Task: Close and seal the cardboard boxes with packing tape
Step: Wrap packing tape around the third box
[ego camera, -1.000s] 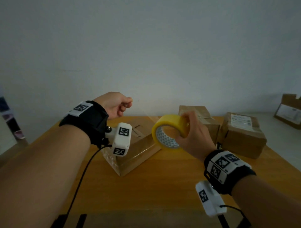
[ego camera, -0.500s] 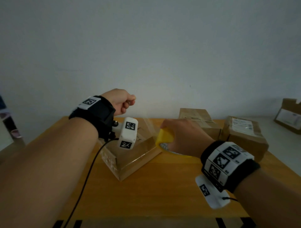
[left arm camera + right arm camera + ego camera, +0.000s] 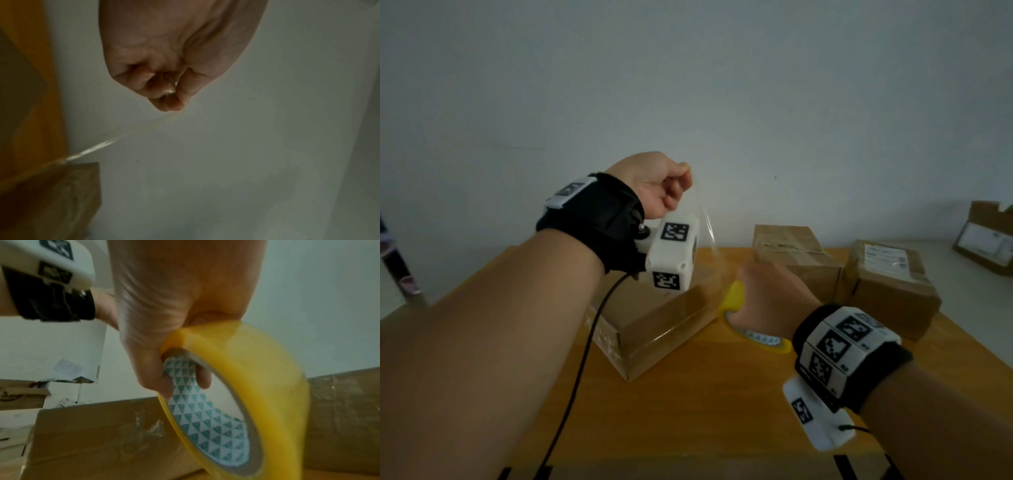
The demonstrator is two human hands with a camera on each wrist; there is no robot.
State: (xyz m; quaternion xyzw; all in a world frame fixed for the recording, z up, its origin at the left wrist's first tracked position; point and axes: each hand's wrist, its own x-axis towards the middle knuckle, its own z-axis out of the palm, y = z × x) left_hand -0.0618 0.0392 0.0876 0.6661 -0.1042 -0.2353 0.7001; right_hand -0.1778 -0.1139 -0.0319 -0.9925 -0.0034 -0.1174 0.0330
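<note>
A flat cardboard box (image 3: 664, 325) lies on the wooden table (image 3: 705, 404), partly behind my left wrist camera. My left hand (image 3: 654, 185) is raised above the box and pinches the free end of a clear tape strip (image 3: 707, 226) (image 3: 115, 142) between thumb and fingers (image 3: 170, 104). The strip runs down to the yellow tape roll (image 3: 732, 298) (image 3: 257, 386). My right hand (image 3: 767, 298) grips that roll low beside the box's right edge, with fingers (image 3: 168, 386) through its patterned core.
Two taped cardboard boxes (image 3: 794, 260) (image 3: 893, 284) stand at the back right of the table. Another box (image 3: 986, 236) sits on a pale surface at the far right. A black cable (image 3: 578, 370) hangs from my left wrist. The wall is close behind.
My right hand has brought the roll down from mid-air to the table beside the box. My left hand has risen slightly and the strip between them has lengthened.
</note>
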